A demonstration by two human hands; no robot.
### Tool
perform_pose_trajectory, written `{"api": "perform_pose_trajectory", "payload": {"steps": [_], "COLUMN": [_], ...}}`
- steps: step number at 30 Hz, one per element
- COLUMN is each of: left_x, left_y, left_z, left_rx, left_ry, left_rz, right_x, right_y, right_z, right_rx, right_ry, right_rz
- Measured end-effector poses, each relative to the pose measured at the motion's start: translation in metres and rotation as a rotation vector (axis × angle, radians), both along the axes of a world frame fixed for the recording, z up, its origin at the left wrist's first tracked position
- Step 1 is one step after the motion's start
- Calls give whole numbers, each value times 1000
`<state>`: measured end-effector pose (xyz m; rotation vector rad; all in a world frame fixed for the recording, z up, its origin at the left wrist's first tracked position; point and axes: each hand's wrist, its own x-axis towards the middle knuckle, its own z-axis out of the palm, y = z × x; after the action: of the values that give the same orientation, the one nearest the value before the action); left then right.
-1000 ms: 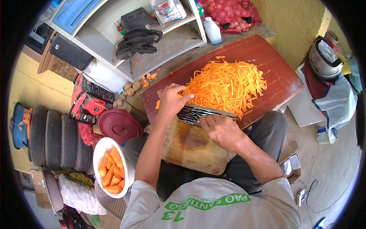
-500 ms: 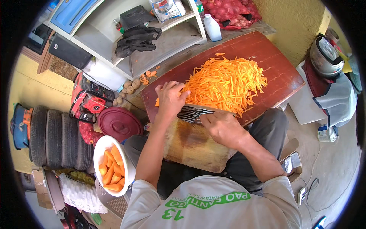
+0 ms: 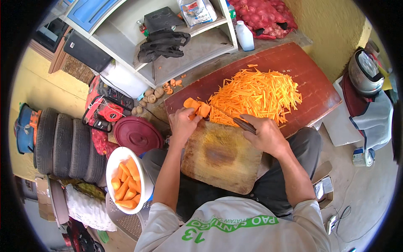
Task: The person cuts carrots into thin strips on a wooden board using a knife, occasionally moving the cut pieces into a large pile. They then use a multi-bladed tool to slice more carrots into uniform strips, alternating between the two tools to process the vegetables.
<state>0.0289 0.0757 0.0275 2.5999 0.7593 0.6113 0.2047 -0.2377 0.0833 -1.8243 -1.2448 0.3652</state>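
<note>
My left hand (image 3: 184,126) is closed on thick carrot slices (image 3: 198,108) at the left end of the red table. In my right hand (image 3: 266,133) is the dark handle of a knife (image 3: 242,123). Its blade is seen nearly edge-on, pointing up and left along the front of a large heap of carrot strips (image 3: 258,94). Below my hands, the worn wooden cutting board (image 3: 220,161) rests across my lap against the table's edge, its stained middle bare.
The heap lies on a red tabletop (image 3: 310,67). Peeled carrots fill a white tub (image 3: 147,176) at my left. Beyond it are a maroon lid (image 3: 138,134) and several tyres (image 3: 63,143). A shelf (image 3: 193,61), a white bottle (image 3: 244,35) and a red onion sack (image 3: 264,17) stand behind.
The knife has turned from broad blade showing to nearly edge-on, and its blade is off the board's top edge. Thick carrot slices now show in my left hand. The whole view has shifted slightly.
</note>
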Motion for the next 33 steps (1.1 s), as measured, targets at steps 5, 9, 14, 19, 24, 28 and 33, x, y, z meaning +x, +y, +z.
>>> {"api": "perform_pose_trajectory", "payload": {"steps": [5,9,14,19,24,28,33], "left_x": [3,-10,-51,-96,-115,-120,-123], "left_y": [-13,-19,-80,-133,-139,-134,-137], "left_z": [-3,-3,-4,-17,-29,-33,-35], "left_rx": [268,318,338,282,243,157,68], "left_ry": [104,-94,-87,-151,-104,-98,-106], "left_rz": [41,13,-96,-372,-362,-325,-314], "right_x": [-8,-8,-7,-17,-40,-58,-82], "right_y": [4,6,4,6,4,-6,-29], "right_z": [-5,-7,0,7,-2,4,-5], "right_rx": [-19,-41,-57,-112,-141,-199,-198], "right_ry": [-20,-42,-49,22,64,79,99], "right_rz": [15,19,61,135,259,266,304]}}
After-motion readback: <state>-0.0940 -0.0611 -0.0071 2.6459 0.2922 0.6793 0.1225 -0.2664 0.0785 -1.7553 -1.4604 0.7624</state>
